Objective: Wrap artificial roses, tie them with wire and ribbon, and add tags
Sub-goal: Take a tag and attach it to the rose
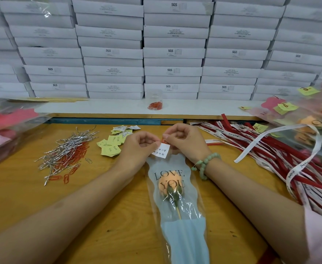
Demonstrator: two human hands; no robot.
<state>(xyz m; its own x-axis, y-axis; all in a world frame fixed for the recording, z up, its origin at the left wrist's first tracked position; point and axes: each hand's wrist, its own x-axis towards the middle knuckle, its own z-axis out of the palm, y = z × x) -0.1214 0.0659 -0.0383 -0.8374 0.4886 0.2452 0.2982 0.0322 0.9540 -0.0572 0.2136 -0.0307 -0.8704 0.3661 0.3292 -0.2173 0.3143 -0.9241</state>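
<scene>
Near top of sleeve [183,241], L hand [137,147] pinches white tag [161,153] on the film edge; R hand [184,141] pinches red clip [162,140]. Rose [168,184] lies inside it. Push clip straight over tag & film, keeping tag flat.

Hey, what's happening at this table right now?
A person is clipping a white tag onto a wrapped orange rose. The left hand pinches the tag at the top of the LOVE YOU sleeve; the right hand pinches a red paper clip against it. The sleeve lies on the table. Loose ribbons wait at the right, wire ties at the left.
</scene>
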